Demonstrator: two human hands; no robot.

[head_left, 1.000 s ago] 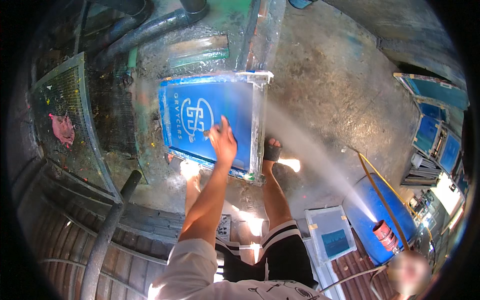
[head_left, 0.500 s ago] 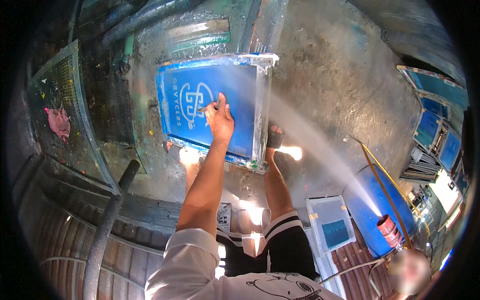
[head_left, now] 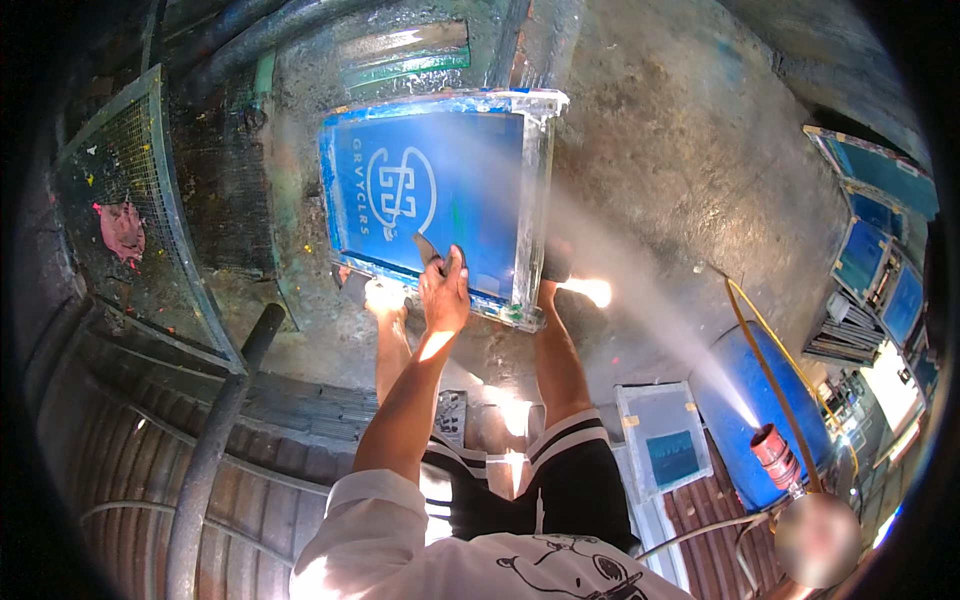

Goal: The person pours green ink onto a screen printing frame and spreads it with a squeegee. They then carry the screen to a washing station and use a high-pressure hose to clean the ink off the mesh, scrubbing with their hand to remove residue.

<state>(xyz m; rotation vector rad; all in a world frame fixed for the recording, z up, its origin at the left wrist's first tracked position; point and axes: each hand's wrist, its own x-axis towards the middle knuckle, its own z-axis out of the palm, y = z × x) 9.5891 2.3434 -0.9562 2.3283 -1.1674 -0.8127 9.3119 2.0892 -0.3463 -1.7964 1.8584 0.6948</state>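
A screen-printing frame (head_left: pixel 480 165) with blue mesh and a pale design is in front of my legs, wet with spray. My left hand (head_left: pixel 445 290) is over its near edge, fingers closed on a thin dark flat piece (head_left: pixel 428 250) whose tip reaches over the mesh. At the lower right, a red-ended spray gun (head_left: pixel 775 458) throws a wide white fan of water across to the frame. A round blur covers my right hand (head_left: pixel 817 540) behind the spray gun; its fingers cannot be made out, but the gun is held up there.
A blue barrel (head_left: pixel 735 400) stands behind the spray gun, beside a smaller screen frame (head_left: pixel 665 425). More screens (head_left: pixel 860 250) lean at the far right. On the left are a metal grate (head_left: pixel 160 180) and a thick pipe (head_left: pixel 215 430). A yellow hose (head_left: pixel 775 340) runs past the barrel.
My left hand has drawn back from the middle of the blue mesh to its near edge, uncovering the design. The spray still runs, now spreading wider over the frame.
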